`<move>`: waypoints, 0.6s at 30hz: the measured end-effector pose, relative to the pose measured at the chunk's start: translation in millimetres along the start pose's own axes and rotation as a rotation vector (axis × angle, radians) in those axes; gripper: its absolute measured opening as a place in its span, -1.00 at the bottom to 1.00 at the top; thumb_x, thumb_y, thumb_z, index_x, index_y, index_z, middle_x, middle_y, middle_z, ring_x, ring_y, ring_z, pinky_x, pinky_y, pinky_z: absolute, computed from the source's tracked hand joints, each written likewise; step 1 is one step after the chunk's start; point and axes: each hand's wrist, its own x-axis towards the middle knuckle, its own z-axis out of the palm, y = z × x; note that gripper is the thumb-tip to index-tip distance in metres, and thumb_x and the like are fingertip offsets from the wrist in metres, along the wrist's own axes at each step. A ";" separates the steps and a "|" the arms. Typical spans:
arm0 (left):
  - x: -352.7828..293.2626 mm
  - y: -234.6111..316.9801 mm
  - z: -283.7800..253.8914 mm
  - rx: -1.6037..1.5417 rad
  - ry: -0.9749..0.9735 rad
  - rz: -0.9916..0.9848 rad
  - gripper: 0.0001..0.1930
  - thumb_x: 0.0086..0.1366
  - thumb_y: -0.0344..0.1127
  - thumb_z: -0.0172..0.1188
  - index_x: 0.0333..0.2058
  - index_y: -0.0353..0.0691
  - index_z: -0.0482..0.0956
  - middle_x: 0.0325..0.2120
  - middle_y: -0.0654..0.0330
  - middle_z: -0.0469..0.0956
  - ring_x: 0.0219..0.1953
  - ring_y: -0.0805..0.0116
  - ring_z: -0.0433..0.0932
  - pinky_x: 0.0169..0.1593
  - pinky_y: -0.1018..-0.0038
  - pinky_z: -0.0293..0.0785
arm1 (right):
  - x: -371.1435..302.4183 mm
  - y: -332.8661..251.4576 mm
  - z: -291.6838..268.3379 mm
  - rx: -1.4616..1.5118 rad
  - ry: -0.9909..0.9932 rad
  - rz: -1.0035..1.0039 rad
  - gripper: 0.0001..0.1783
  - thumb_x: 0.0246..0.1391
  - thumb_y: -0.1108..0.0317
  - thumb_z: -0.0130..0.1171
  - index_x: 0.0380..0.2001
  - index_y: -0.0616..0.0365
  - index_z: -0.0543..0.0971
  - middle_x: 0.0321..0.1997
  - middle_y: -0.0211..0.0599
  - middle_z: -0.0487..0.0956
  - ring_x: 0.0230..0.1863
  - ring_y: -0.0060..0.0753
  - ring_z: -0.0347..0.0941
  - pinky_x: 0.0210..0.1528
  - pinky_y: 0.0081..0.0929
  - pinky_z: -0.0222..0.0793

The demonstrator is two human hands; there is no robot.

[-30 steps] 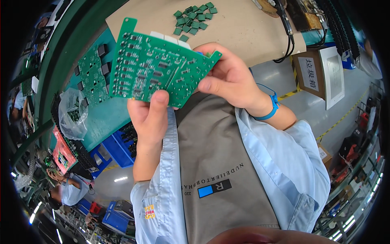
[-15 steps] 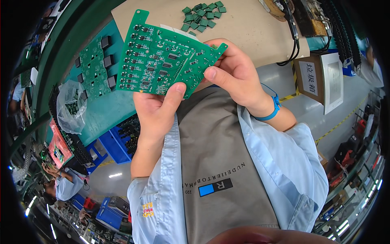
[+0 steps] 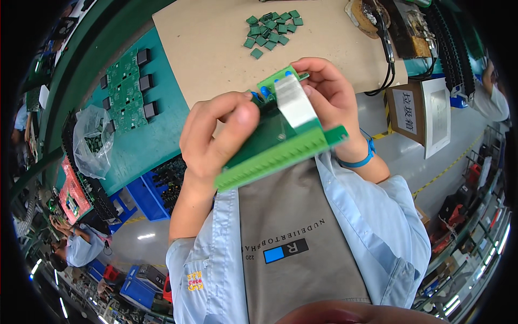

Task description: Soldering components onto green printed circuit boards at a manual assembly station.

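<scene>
Between my two hands, in front of my chest, a green circuit board (image 3: 253,141) is tilted so its component side faces up. A long light-green terminal strip (image 3: 275,158) runs along its near edge, slightly blurred. On its right part stands a silver metal heat sink (image 3: 295,100), with small blue round parts beside it. My left hand (image 3: 218,129) is closed on the board's left side, thumb over the top. My right hand (image 3: 332,102) grips the far right end, its fingertips partly hidden behind the board.
Several small green square boards (image 3: 272,29) lie on the brown sheet (image 3: 210,43). To the left, joined circuit boards with black blocks (image 3: 125,92) and a clear plastic bag (image 3: 94,140) rest on the green mat. Black cables (image 3: 389,59) and a cardboard box (image 3: 406,110) are at right.
The circuit board has been turned over and tilted, from its soldered chip side to the side with the terminal strip and heat sink. My left hand has shifted up along it.
</scene>
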 end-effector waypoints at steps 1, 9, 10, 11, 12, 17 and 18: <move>1.0 0.8 -1.7 -0.018 -0.038 0.036 -0.55 0.11 -0.53 0.43 0.03 -0.26 0.65 -0.18 0.03 0.70 -0.34 0.25 0.58 -0.28 0.44 0.57 | -1.2 -1.9 -0.8 -0.024 0.030 0.007 -0.56 0.25 0.63 0.15 0.20 0.30 0.45 -0.05 -0.25 0.57 -0.10 -0.52 0.51 0.00 -0.64 0.47; 0.2 0.5 0.8 0.089 -0.002 0.243 -0.69 0.17 -0.46 0.39 -0.09 -0.19 0.62 -0.15 0.01 0.70 -0.34 0.28 0.55 -0.32 0.46 0.55 | -10.5 -10.0 0.4 -0.041 0.029 -0.019 -0.58 0.23 0.68 0.10 0.17 0.34 0.47 -0.05 -0.23 0.57 -0.11 -0.53 0.50 -0.02 -0.64 0.46; -0.3 -2.3 1.9 0.083 0.013 0.281 -0.73 0.18 -0.45 0.38 -0.13 -0.18 0.61 -0.13 0.00 0.70 -0.33 0.27 0.55 -0.32 0.45 0.55 | -11.9 -10.8 0.4 -0.055 0.011 -0.024 -0.57 0.23 0.69 0.09 0.16 0.35 0.47 -0.05 -0.22 0.57 -0.11 -0.52 0.50 -0.02 -0.64 0.46; -1.7 -3.6 1.1 0.079 0.021 0.299 -0.75 0.18 -0.45 0.37 -0.15 -0.18 0.60 -0.13 -0.01 0.70 -0.33 0.26 0.55 -0.32 0.45 0.55 | -13.2 -11.3 0.5 -0.062 0.003 -0.027 -0.57 0.22 0.69 0.09 0.16 0.35 0.47 -0.05 -0.22 0.57 -0.11 -0.52 0.50 -0.02 -0.64 0.46; -3.2 -4.8 0.2 0.076 0.028 0.318 -0.77 0.19 -0.44 0.37 -0.17 -0.17 0.59 -0.12 -0.01 0.70 -0.33 0.26 0.55 -0.31 0.44 0.55 | -14.5 -11.7 0.6 -0.069 -0.005 -0.029 -0.57 0.22 0.69 0.09 0.16 0.35 0.47 -0.04 -0.22 0.57 -0.11 -0.52 0.50 -0.02 -0.64 0.46; -11.9 0.6 -11.5 -0.037 -0.068 0.252 -0.82 0.21 -0.42 0.30 -0.30 -0.14 0.44 -0.07 -0.02 0.70 -0.34 0.22 0.54 -0.29 0.40 0.56 | -19.3 -9.6 1.2 -0.070 -0.020 -0.125 -0.59 0.18 0.71 0.11 0.12 0.36 0.49 -0.02 -0.19 0.58 -0.11 -0.51 0.50 -0.02 -0.64 0.45; -12.1 1.3 -12.1 -0.040 -0.069 0.273 -0.82 0.21 -0.42 0.29 -0.30 -0.13 0.42 -0.07 -0.02 0.71 -0.34 0.22 0.54 -0.29 0.39 0.56 | -19.4 -8.9 0.3 -0.071 -0.041 -0.153 -0.59 0.17 0.71 0.12 0.11 0.36 0.50 -0.01 -0.17 0.58 -0.11 -0.49 0.50 -0.01 -0.62 0.44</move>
